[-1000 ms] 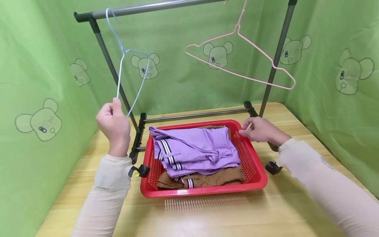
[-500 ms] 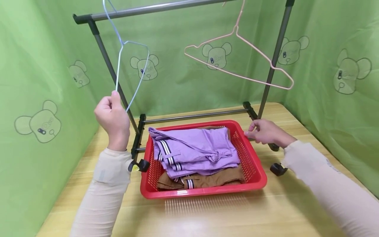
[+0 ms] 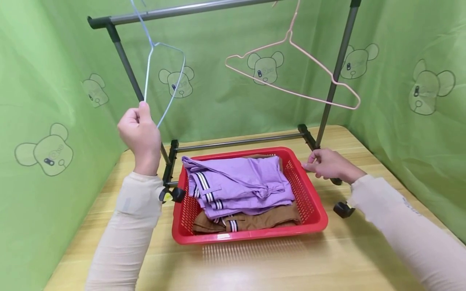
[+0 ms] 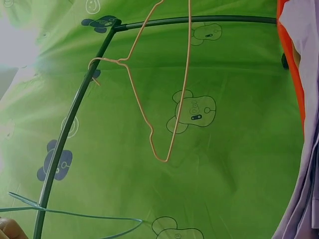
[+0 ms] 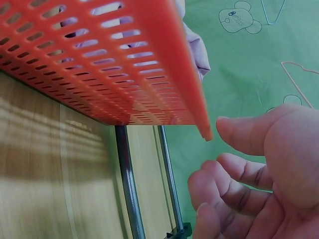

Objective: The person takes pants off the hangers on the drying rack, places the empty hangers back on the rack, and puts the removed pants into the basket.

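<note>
My left hand (image 3: 141, 135) is raised at the left and grips the lower end of a light blue wire clothes hanger (image 3: 148, 68). The hanger stands at the rack's top bar, its hook cut off by the frame's top. My right hand (image 3: 329, 165) is just beside the right rim of a red plastic basket (image 3: 309, 190), fingers loosely bent. In the right wrist view, thumb and fingers are apart with nothing between them. Folded purple trousers (image 3: 247, 178) with a striped waistband lie in the basket on top of a brown garment (image 3: 269, 216).
A pink wire hanger (image 3: 291, 93) hangs from the rack's top bar (image 3: 204, 7). The rack's right post (image 3: 340, 60) rises behind my right hand. Green cloth (image 3: 218, 113) with bear-head prints surrounds the wooden table (image 3: 233, 270) at the back and sides.
My left hand has risen with the blue hanger, whose hook has gone above the top bar and out of the frame. My right hand has shifted slightly right, off the basket rim.
</note>
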`<action>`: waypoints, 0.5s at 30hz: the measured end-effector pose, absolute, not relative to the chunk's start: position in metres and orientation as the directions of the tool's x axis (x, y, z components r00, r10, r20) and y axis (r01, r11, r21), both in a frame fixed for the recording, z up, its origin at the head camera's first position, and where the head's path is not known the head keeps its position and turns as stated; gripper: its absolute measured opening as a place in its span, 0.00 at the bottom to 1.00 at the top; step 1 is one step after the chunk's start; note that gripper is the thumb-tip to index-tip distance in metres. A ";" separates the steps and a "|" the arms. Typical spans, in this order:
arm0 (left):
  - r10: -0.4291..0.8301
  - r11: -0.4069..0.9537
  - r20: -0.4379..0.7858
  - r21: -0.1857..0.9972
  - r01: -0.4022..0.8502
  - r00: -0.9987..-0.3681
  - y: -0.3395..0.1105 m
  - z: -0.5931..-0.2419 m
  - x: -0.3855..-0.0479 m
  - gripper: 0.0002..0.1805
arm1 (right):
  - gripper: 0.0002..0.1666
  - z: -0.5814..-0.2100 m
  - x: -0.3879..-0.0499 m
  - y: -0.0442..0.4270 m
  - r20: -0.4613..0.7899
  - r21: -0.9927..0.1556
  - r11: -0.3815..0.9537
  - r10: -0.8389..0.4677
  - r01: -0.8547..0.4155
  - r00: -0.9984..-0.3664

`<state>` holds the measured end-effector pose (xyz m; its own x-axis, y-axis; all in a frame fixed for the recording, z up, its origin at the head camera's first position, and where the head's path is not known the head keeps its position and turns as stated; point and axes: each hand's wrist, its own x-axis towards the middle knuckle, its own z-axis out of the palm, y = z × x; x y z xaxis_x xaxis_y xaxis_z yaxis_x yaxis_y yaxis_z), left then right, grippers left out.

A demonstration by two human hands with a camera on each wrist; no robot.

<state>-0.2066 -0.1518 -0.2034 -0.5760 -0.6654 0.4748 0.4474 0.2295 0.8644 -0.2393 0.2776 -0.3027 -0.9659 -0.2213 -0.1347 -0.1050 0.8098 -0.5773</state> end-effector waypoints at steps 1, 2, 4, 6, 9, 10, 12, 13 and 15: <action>-0.666 0.233 0.473 0.867 0.441 -0.577 -0.152 -0.203 -0.207 0.23 | 0.18 -0.303 -0.239 0.278 -0.135 -0.577 0.810 -0.222 -0.105 -0.966; -0.665 0.236 0.470 0.870 0.434 -0.580 -0.152 -0.202 -0.208 0.23 | 0.18 -0.304 -0.239 0.278 -0.137 -0.576 0.811 -0.222 -0.105 -0.966; -0.665 0.237 0.462 0.876 0.420 -0.587 -0.151 -0.202 -0.210 0.23 | 0.18 -0.304 -0.239 0.278 -0.142 -0.576 0.811 -0.221 -0.101 -0.965; -0.663 0.240 0.457 0.880 0.409 -0.594 -0.151 -0.202 -0.213 0.22 | 0.18 -0.305 -0.239 0.278 -0.147 -0.581 0.808 -0.222 -0.097 -0.964; -0.656 0.244 0.454 0.883 0.400 -0.602 -0.150 -0.202 -0.217 0.22 | 0.18 -0.307 -0.238 0.278 -0.145 -0.587 0.803 -0.223 -0.098 -0.964; -0.655 0.243 0.450 0.886 0.395 -0.608 -0.150 -0.203 -0.218 0.22 | 0.18 -0.307 -0.238 0.278 -0.142 -0.590 0.801 -0.224 -0.099 -0.964; -0.653 0.243 0.442 0.891 0.384 -0.615 -0.150 -0.203 -0.220 0.22 | 0.18 -0.308 -0.238 0.279 -0.139 -0.592 0.800 -0.227 -0.103 -0.964; -0.654 0.241 0.436 0.895 0.375 -0.619 -0.150 -0.204 -0.221 0.21 | 0.18 -0.308 -0.238 0.279 -0.136 -0.593 0.798 -0.230 -0.107 -0.964; -0.651 0.238 0.422 0.903 0.358 -0.631 -0.150 -0.205 -0.223 0.21 | 0.18 -0.309 -0.238 0.279 -0.133 -0.597 0.795 -0.231 -0.108 -0.964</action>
